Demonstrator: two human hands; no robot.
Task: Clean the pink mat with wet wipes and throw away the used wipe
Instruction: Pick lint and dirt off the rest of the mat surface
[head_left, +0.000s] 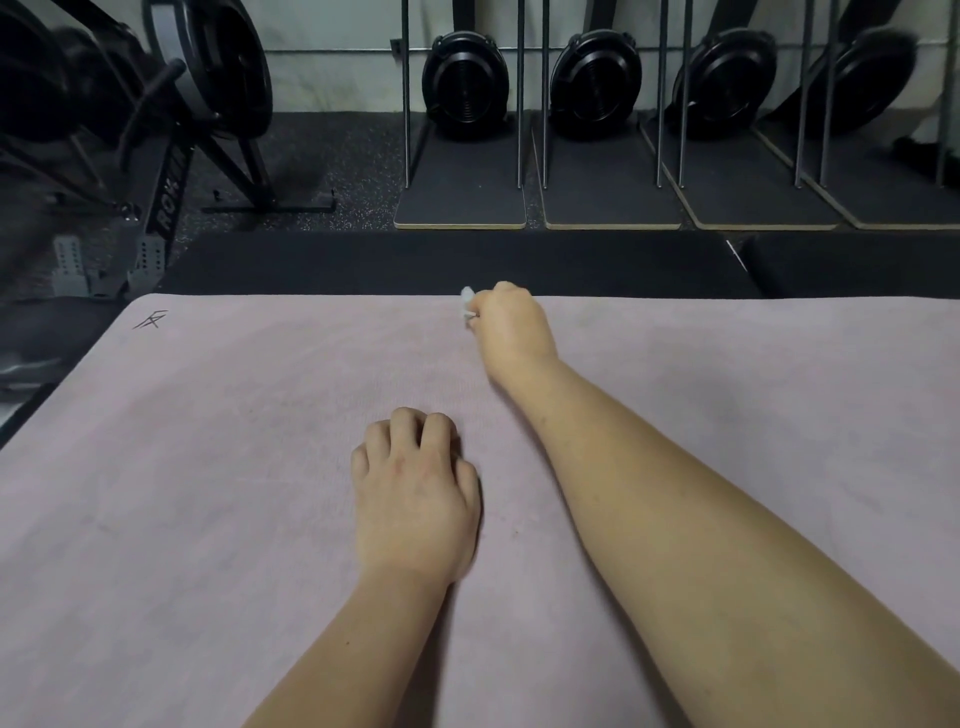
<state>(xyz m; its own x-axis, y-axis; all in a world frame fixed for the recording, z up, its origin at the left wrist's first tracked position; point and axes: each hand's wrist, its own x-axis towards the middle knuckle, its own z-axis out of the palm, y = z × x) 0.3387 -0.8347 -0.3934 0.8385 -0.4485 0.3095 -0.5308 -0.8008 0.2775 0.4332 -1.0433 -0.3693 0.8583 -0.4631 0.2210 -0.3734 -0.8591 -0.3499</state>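
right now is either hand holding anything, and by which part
The right hand grips a bunched white wipe inside its fist; only a small end sticks out. The left hand rests curled on the mat, holding nothing.

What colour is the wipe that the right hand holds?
White; the wipe sticks out of the right hand, in the head view.

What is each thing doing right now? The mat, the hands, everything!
pink mat: spread out flat.
right hand: stretched out, gripping the wipe.
wipe: bunched up, mostly hidden in the fingers, at the mat's far edge.
left hand: fingers curled, resting on the mat, nothing seen in it.
exercise machines: standing in a row by the wall.
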